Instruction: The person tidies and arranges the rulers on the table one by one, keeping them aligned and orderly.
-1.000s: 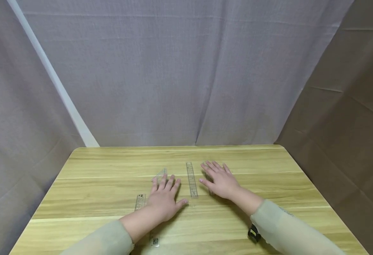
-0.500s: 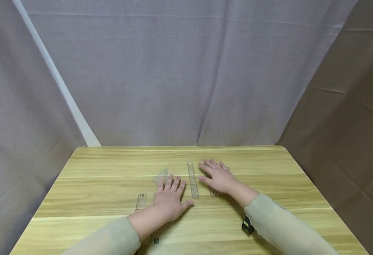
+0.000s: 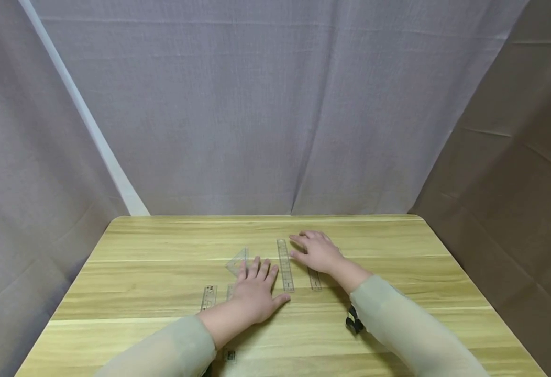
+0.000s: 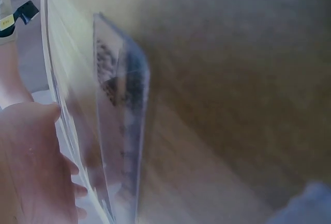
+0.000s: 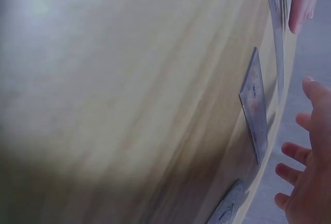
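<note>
My left hand [image 3: 256,298] is held palm down with spread fingers over the table's middle. Just beyond its fingertips lies a clear set square [image 3: 239,262]. Beneath the left forearm is a clear ruler [image 3: 230,356], partly covered; the left wrist view shows a clear ruler [image 4: 121,125] close up. My right hand [image 3: 320,254] hovers with loosely bent fingers over another clear ruler [image 3: 315,281], hiding its far part. Its thumb and index fingertips are beside the middle ruler [image 3: 285,266]. Nothing is held in the right hand [image 5: 315,167] in the right wrist view.
Another clear ruler [image 3: 208,297] lies left of my left hand. A rounded clear piece [image 5: 227,203] shows low in the right wrist view. The wooden table [image 3: 388,230] ends at grey curtains [image 3: 209,131]. A black strap [image 3: 353,320] hangs below the right sleeve.
My right hand has moved left and slightly farther away, towards the middle ruler. The left hand has drifted right, uncovering more of the set square. The rulers stay where they were.
</note>
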A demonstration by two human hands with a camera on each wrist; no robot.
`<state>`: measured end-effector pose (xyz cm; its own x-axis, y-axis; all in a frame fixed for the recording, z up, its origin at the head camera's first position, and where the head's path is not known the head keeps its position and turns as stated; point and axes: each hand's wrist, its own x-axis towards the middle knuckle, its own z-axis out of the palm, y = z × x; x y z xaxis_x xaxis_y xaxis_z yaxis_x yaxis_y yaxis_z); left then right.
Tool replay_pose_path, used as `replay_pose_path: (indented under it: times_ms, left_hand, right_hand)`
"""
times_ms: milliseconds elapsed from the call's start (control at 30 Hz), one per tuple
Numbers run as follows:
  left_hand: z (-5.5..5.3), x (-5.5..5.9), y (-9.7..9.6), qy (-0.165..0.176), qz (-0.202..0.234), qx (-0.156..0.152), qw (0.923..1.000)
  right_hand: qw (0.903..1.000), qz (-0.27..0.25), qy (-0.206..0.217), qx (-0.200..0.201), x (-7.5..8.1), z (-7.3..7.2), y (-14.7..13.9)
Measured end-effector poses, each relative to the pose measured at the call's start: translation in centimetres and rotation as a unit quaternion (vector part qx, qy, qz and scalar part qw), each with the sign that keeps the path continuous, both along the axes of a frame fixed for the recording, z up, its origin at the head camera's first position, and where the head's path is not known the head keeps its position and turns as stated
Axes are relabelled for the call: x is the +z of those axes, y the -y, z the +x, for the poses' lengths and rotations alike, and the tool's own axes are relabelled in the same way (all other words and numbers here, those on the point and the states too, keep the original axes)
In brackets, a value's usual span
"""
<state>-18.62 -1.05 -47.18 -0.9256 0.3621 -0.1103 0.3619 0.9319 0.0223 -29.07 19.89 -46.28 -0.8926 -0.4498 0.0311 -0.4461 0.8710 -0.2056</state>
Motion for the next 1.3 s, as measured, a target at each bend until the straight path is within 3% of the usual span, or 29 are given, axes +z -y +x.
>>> replay_pose_path:
  times_ms: [633,1033,1300]
  left_hand:
    - [-0.9,-0.4,-0.5,0.016,-0.031,0.008,0.9993]
    - [-1.0,-0.3,-0.7,0.014,-0.029,0.008,0.9994]
    - [-0.9,-0.3,-0.6,0.015,-0.037,0.009,0.9992]
  right_hand:
    - [0.9996,0.014,0.022,-0.011,-0.7,-2.3,1.8]
    - [0.9990,0.033,0.025,-0.019,-1.1,-2.5,2.7]
    - [0.9991,0.017,0.024,-0.030,-1.2,-2.7,3.2]
